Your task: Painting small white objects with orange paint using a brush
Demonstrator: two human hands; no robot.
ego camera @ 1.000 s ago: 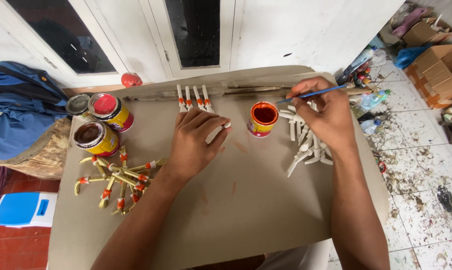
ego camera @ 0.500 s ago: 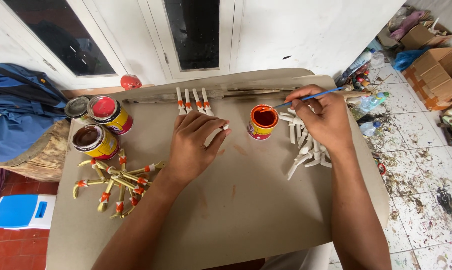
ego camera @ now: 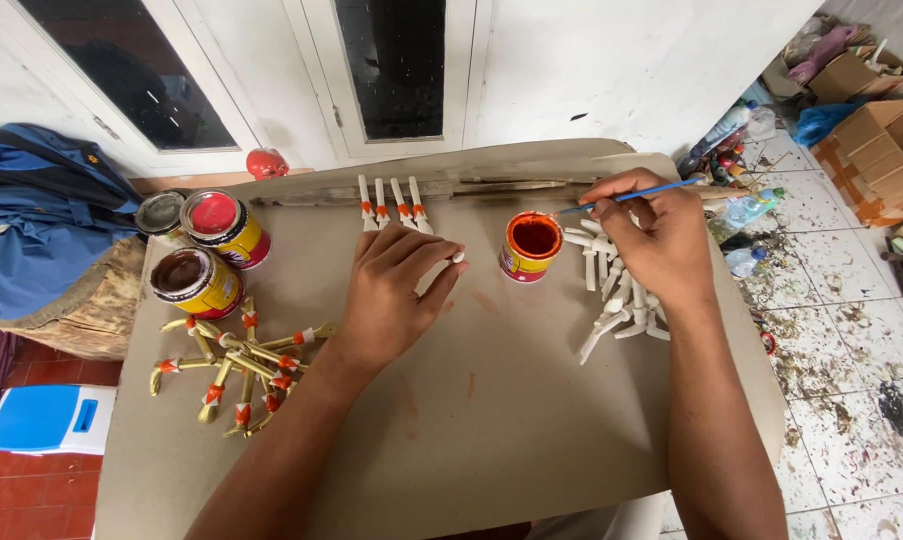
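Painting step in progress: my right hand point(ego camera: 657, 240) pinches a thin blue-handled brush point(ego camera: 627, 197), bristle tip just at the rim of the open orange paint can point(ego camera: 532, 246), so I read this as loading the brush. My left hand point(ego camera: 397, 290) is closed around one small white wooden piece point(ego camera: 450, 260), its end poking out past my fingertips, held just left of that can. Next move likely needs a controlled dip, then a steady stroke on the exposed end without smearing the tabletop point(ego camera: 532, 430), which already shows faint orange marks. Containers: orange can holds orange paint; red paint can point(ego camera: 220, 224) and brown paint can point(ego camera: 192, 280) sit open at far left, with a grey lid point(ego camera: 159, 212) beside them. Unpainted white pieces point(ego camera: 612, 290) are piled under my right hand; four orange-banded ones point(ego camera: 392, 205) line up at the top edge; a painted yellow batch point(ego camera: 237, 370) lies lower left.
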